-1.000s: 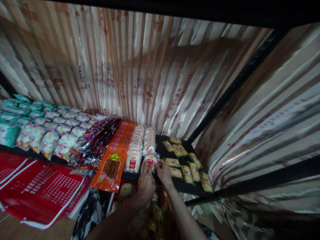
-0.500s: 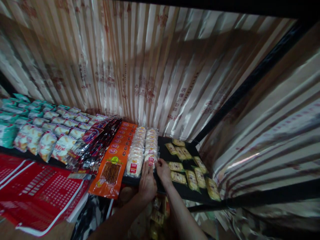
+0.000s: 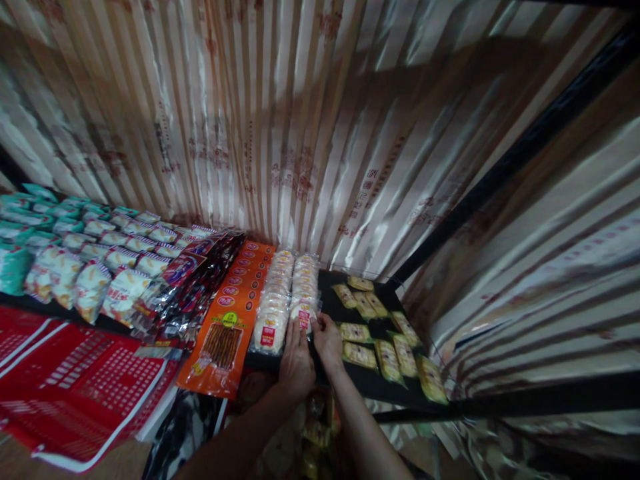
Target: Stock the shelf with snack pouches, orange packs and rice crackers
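Observation:
A row of white round rice-cracker packs (image 3: 305, 273) in clear wrapping runs from the back of the dark shelf towards me, the front pack (image 3: 303, 312) bearing a red label. My left hand (image 3: 297, 365) lies against the front of that pack with its fingers stretched out over the lower edge. At the pack's right side is my right hand (image 3: 327, 345), its fingers bent and closed on the wrapper edge. Just to the left stands a matching row of white packs (image 3: 271, 320), touched by neither hand.
Orange snack-stick packets (image 3: 220, 327) and dark shiny packets (image 3: 195, 280) lie further left, then several white bags (image 3: 127, 293) and green bags (image 3: 13, 267). Small yellow packets (image 3: 360, 355) are scattered on the right of the shelf (image 3: 331, 293). A red basket (image 3: 100, 380) is below.
The view has shifted slightly. My hands stay at the front of the right-hand white row, with little visible movement of the packs.

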Tool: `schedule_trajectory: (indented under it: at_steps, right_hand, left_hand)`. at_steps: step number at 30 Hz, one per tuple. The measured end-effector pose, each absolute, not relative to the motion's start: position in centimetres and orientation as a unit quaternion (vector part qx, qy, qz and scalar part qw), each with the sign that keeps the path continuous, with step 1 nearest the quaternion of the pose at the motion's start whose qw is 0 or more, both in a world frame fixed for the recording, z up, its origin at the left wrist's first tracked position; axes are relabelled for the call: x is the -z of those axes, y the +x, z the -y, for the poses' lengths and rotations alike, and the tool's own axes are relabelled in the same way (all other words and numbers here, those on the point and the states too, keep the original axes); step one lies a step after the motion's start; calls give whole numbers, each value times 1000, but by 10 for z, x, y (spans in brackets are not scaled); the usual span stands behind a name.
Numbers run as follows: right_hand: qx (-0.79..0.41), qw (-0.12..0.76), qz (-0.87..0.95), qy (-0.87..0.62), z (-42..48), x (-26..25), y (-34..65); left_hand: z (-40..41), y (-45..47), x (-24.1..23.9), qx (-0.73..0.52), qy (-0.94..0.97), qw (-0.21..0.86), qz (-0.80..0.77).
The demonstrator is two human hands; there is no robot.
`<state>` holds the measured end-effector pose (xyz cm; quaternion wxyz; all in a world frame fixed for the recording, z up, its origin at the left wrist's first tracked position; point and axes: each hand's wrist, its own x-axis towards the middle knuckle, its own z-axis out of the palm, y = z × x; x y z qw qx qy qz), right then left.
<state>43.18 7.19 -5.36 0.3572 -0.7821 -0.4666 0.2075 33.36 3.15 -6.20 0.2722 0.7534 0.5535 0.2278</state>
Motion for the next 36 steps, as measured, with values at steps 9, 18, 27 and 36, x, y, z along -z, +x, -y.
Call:
schedule_trajectory:
  at_steps: [9, 18, 27, 36]
  right_hand:
    - [-190, 418, 476, -750, -56, 56, 420]
    - [-136, 478, 530, -688, 28, 70, 402]
    - [-306, 319, 526, -727, 116, 136, 375]
    - [-365, 293, 522, -713, 131, 170, 374]
  left_hand:
    - [-30, 330, 56, -238, 755, 276, -546]
    - [30, 304, 66, -291, 808, 236, -454]
    - [93, 253, 132, -133, 791, 169, -573]
    - [103, 246, 153, -107, 787, 139, -591]
